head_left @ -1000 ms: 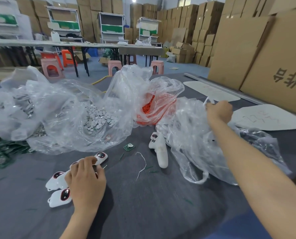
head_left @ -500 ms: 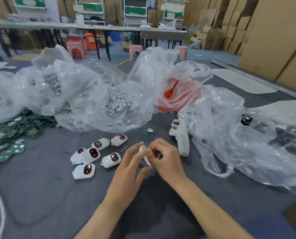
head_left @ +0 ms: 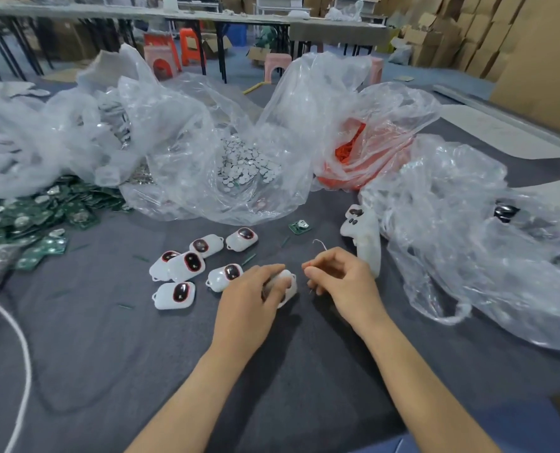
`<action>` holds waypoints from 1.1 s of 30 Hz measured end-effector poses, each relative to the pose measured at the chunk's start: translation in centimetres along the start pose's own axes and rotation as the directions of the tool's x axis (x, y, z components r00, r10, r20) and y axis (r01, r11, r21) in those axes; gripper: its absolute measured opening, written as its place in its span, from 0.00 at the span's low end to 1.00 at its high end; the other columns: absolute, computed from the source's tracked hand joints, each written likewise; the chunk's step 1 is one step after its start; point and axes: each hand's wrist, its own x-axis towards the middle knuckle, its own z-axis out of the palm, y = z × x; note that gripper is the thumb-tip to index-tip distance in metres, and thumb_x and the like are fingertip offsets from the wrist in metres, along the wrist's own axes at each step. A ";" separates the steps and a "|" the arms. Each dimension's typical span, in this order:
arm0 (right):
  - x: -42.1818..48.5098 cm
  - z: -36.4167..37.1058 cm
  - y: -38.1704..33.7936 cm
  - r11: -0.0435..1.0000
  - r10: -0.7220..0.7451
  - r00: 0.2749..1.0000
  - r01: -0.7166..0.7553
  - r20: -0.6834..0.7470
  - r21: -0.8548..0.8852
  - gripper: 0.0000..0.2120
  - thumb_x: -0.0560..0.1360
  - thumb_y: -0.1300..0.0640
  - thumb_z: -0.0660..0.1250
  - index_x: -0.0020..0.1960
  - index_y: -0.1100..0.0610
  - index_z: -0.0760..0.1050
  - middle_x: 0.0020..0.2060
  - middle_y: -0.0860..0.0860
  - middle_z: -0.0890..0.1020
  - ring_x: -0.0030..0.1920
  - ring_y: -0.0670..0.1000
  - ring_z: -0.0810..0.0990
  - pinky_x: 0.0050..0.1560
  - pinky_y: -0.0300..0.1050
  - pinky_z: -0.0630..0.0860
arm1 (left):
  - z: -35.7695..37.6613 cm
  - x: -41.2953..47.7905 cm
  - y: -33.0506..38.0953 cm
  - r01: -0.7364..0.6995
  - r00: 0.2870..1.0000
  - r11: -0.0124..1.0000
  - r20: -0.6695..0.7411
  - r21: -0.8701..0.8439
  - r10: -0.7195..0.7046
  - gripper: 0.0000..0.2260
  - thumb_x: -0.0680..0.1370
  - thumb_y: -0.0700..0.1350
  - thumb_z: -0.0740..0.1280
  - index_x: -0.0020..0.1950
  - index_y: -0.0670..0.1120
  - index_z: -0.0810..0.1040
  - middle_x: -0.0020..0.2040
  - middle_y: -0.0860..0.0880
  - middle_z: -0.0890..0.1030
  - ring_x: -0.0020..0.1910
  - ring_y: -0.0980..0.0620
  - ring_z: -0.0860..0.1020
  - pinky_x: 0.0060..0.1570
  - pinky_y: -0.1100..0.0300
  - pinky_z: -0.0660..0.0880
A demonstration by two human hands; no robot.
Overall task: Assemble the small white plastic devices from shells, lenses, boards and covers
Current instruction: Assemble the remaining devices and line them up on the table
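Grey table [head_left: 108,354]: left hand [head_left: 249,308] curled over shell [head_left: 289,284].

Light is even and soft from overhead, medium bright. You get a faint shadow on the grey table [head_left: 141,371] beneath your left grip [head_left: 249,302]; the white shell [head_left: 286,284] in it is motion-smeared. The clear plastic bags [head_left: 206,142] show white glare patches. The wide angle bends the far benches [head_left: 239,19] and cardboard boxes [head_left: 533,44] at the edges. The background is soft.
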 end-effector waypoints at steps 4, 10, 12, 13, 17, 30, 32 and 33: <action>0.0 -0.1 0.1 0.998 -0.031 0.998 0.027 -0.063 -0.063 0.11 0.71 0.70 0.70 0.42 0.55 0.75 0.39 0.56 0.84 0.29 0.46 0.78 0.26 0.36 0.71 | -0.1 -0.3 0.5 0.058 0.998 0.992 -0.012 0.112 -0.057 0.17 0.76 0.56 0.66 0.64 0.53 0.77 0.54 0.57 0.75 0.46 0.54 0.76 0.48 0.57 0.73; -0.1 0.0 0.6 0.967 -0.111 0.992 0.092 -0.068 -0.237 0.10 0.72 0.69 0.70 0.39 0.55 0.78 0.33 0.48 0.83 0.34 0.45 0.81 0.39 0.39 0.77 | -0.7 -1.5 0.2 0.097 0.993 0.967 0.049 0.237 -0.112 0.28 0.70 0.60 0.70 0.69 0.61 0.67 0.53 0.63 0.75 0.54 0.61 0.73 0.44 0.61 0.70; -0.1 0.1 0.5 0.965 -0.114 0.992 0.096 -0.061 -0.244 0.12 0.71 0.70 0.70 0.38 0.53 0.78 0.33 0.47 0.83 0.35 0.44 0.81 0.43 0.36 0.78 | -0.8 -1.5 0.0 0.068 0.995 0.979 0.054 0.193 -0.080 0.26 0.72 0.52 0.72 0.68 0.58 0.69 0.53 0.62 0.76 0.53 0.57 0.73 0.48 0.60 0.70; -0.1 0.1 0.4 0.963 -0.122 0.991 0.103 -0.061 -0.247 0.13 0.71 0.69 0.71 0.38 0.51 0.78 0.35 0.46 0.83 0.37 0.43 0.82 0.44 0.33 0.77 | -0.8 -1.4 -0.2 0.049 0.996 0.986 0.061 0.157 -0.059 0.26 0.71 0.46 0.72 0.68 0.55 0.71 0.54 0.61 0.78 0.54 0.55 0.73 0.51 0.60 0.70; -0.3 0.2 0.1 0.950 -0.155 0.988 0.145 -0.012 -0.276 0.10 0.69 0.69 0.73 0.44 0.56 0.81 0.45 0.49 0.82 0.44 0.44 0.82 0.48 0.31 0.76 | -0.7 -1.3 -0.6 0.033 0.997 0.999 0.074 0.039 -0.036 0.29 0.70 0.31 0.64 0.68 0.50 0.72 0.59 0.57 0.80 0.57 0.53 0.72 0.58 0.55 0.72; -0.3 0.0 -0.4 0.925 -0.157 0.986 0.129 -0.051 -0.358 0.04 0.73 0.66 0.69 0.45 0.60 0.82 0.42 0.50 0.83 0.39 0.39 0.80 0.40 0.25 0.72 | -0.7 -1.4 -0.3 -0.076 0.990 0.966 0.133 0.249 0.044 0.24 0.72 0.53 0.69 0.68 0.56 0.70 0.59 0.58 0.74 0.60 0.54 0.70 0.57 0.59 0.63; -0.1 -0.1 -0.2 0.902 -0.171 0.982 0.125 -0.076 -0.413 0.05 0.74 0.66 0.68 0.44 0.59 0.82 0.42 0.50 0.83 0.41 0.43 0.81 0.43 0.25 0.71 | -0.9 -1.5 -0.4 -0.108 0.982 0.966 0.178 0.235 0.066 0.25 0.72 0.47 0.66 0.69 0.57 0.69 0.62 0.60 0.74 0.63 0.55 0.68 0.58 0.61 0.60; 0.0 -0.3 -0.1 0.896 -0.176 0.980 0.122 -0.090 -0.426 0.05 0.74 0.66 0.68 0.44 0.58 0.82 0.42 0.49 0.83 0.42 0.45 0.80 0.44 0.25 0.71 | -0.9 -1.5 -0.5 -0.122 0.978 0.966 0.195 0.229 0.077 0.26 0.72 0.44 0.65 0.69 0.57 0.68 0.64 0.60 0.73 0.65 0.56 0.66 0.59 0.62 0.59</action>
